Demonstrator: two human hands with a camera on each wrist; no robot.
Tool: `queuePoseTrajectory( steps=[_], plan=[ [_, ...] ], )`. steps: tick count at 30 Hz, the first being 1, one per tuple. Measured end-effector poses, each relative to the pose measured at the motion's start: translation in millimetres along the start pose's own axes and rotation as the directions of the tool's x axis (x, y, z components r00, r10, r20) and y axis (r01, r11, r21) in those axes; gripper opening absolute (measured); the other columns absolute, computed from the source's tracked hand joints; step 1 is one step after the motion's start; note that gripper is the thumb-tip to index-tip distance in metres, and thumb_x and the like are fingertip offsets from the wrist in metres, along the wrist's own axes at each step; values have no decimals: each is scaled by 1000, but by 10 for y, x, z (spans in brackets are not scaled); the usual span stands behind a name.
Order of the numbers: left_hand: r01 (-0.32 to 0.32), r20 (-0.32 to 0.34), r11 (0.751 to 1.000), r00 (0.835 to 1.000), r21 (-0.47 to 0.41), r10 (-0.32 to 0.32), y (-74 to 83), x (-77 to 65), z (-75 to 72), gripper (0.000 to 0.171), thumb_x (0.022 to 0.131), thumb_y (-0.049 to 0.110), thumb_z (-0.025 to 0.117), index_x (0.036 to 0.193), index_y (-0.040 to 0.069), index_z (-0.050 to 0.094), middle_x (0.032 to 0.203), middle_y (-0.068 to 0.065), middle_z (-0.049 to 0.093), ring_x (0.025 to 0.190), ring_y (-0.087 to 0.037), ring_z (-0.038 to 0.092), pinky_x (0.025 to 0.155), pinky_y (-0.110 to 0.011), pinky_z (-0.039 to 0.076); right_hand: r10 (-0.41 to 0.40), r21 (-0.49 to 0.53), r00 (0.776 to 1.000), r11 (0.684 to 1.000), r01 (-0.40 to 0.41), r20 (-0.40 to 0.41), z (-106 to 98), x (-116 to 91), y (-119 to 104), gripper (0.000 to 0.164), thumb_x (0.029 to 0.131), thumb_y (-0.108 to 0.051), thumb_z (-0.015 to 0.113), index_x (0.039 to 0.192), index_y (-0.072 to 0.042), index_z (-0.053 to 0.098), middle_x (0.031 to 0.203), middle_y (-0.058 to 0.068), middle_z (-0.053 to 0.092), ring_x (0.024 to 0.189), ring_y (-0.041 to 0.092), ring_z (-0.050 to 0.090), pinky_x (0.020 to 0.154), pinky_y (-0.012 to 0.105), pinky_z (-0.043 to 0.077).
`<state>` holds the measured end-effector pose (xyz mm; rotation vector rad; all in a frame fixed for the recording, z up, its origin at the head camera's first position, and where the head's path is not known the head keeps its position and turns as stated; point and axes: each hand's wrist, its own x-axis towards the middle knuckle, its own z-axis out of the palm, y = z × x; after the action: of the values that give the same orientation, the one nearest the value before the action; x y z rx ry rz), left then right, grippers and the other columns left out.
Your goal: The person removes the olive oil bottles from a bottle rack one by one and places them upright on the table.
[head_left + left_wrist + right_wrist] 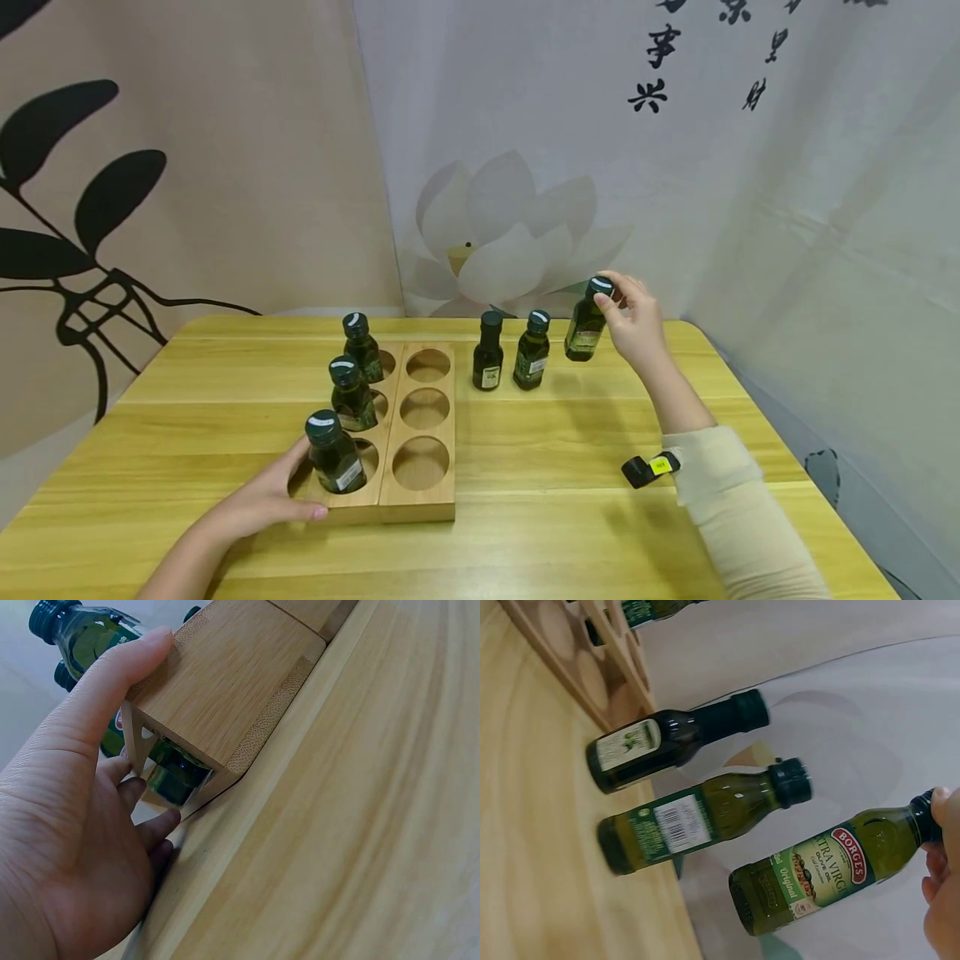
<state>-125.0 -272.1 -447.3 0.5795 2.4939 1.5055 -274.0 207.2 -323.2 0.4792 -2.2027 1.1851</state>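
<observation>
- The right hand [636, 321] pinches an olive oil bottle [585, 329] by its cap [600, 285], thumb on one side and fingers on the other; the high grip probably leaves the body free to hang below.
- That bottle leans a little, its base swung to the left of the hand, and seems to hang just above the tabletop [540, 542]; the right wrist view shows its label [825, 862] uncovered.
- The left hand [270, 496] is clamped on the near left corner of the wooden rack [417, 511], thumb against the near end and fingers curled at the side, perhaps to steady it.
- Three bottles stand in the rack's left row: a near bottle [335, 454] just beside the left hand, a middle bottle [352, 398] and a far bottle [364, 354]; the holes presumably keep them upright and evenly spaced.
- Between the rack and the held bottle, a slim dark bottle [488, 358] and a squarer green bottle [532, 354] stand upright on the tabletop, apart from each other, likely spaced so each can be grasped alone.
- The held bottle is well apart from the rack and from the left hand, with the green bottle its nearest neighbour.
</observation>
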Motion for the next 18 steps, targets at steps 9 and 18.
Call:
queuePoseTrajectory(
  steps=[9,18],
  plan=[
    [8,-2,1000,1000,2,-8,16,8,2,106,74,14,78,152,-1,8,151,-36,10,134,-58,7,99,-74,10,27,1,1000,1000,-27,11,143,-153,200,28,90,-1,63,118,2,62,88,13,56,81,20,43,71,29,36],
    [33,-7,999,999,15,-33,3,-4,2,106,73,15,79,151,-4,8,150,-38,9,133,-60,7,99,-75,10,86,4,996,996,-86,25,247,-276,345,29,90,-1,63,119,2,63,92,14,58,82,21,44,71,30,37]
  ],
)
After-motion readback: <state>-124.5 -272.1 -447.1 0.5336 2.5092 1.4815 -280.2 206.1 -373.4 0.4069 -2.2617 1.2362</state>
